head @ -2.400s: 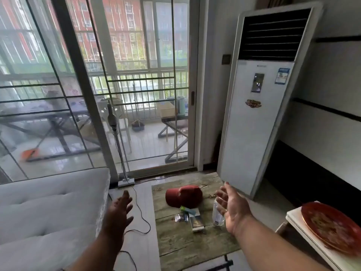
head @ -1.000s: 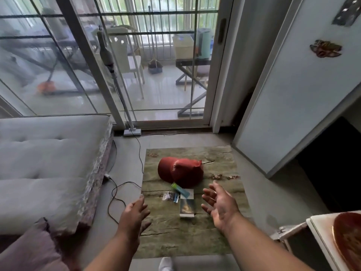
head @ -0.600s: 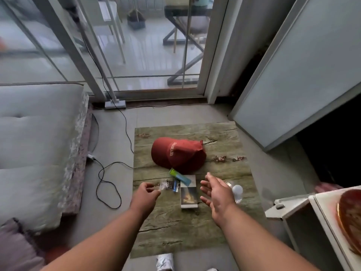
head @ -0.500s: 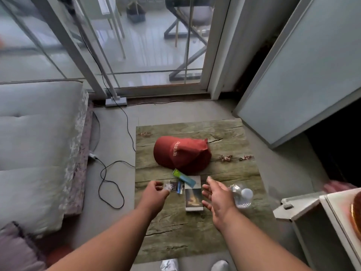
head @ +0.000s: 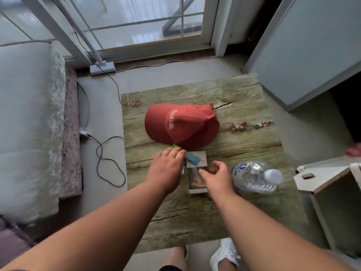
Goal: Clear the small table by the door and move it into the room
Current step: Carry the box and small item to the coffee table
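**Small table: gather the loose clutter before lifting anything big**

Head view: the small table (head: 195,208), its top printed like weathered wood, stands just inside the glass door (head: 148,22), between a pale sofa (head: 27,122) and a white standing unit (head: 304,47). On it lie a red cap (head: 181,126), a small box (head: 196,173) with a blue-green packet (head: 190,159) across its far end, and a clear water bottle (head: 254,178) on its side.

The left hand (head: 166,169) lies palm down over the small wrappers beside the box, its fingertips at the packet; whether it has pinched anything I cannot tell. The right hand (head: 215,176) hovers over the box with fingers loosely curled, holding nothing.

A good way on, I judge: sweep packet and wrappers onto the box and lift them as one stack. The bottle looks free to roll, so take it soon.
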